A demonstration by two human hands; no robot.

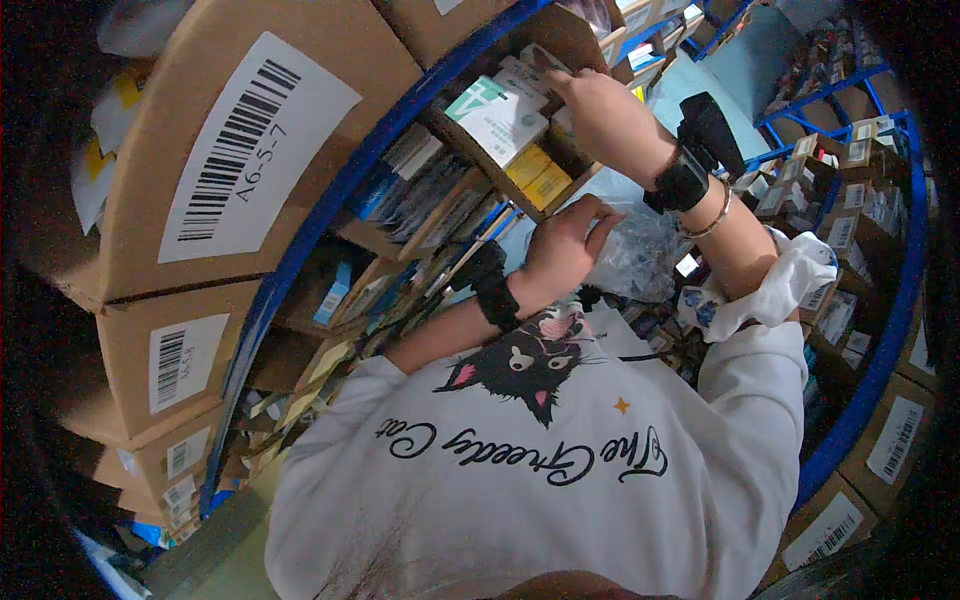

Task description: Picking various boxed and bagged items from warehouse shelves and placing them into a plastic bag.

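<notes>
My right hand (612, 118) reaches over an open cardboard bin (590, 185) on the shelf. Its index finger stretches out to a small white box (540, 62) at the bin's far end; its other fingers are partly hidden. In the same bin lie a white and green box (500, 118) and yellow boxes (538, 178). Lower down and to the left, my left hand (562, 250) is closed, thumb and fingertips pinched at the edge of a clear plastic bag (640, 252). The bag hangs crumpled below my right wrist; its contents cannot be made out.
A blue shelf beam (300, 225) runs along the left, with large labelled cardboard boxes (130, 190) beyond it. More bins of packages (405, 185) sit beside the bin. On the right stands another blue rack (912, 250) with packed cartons (850, 235). An aisle floor (715, 85) shows at the top.
</notes>
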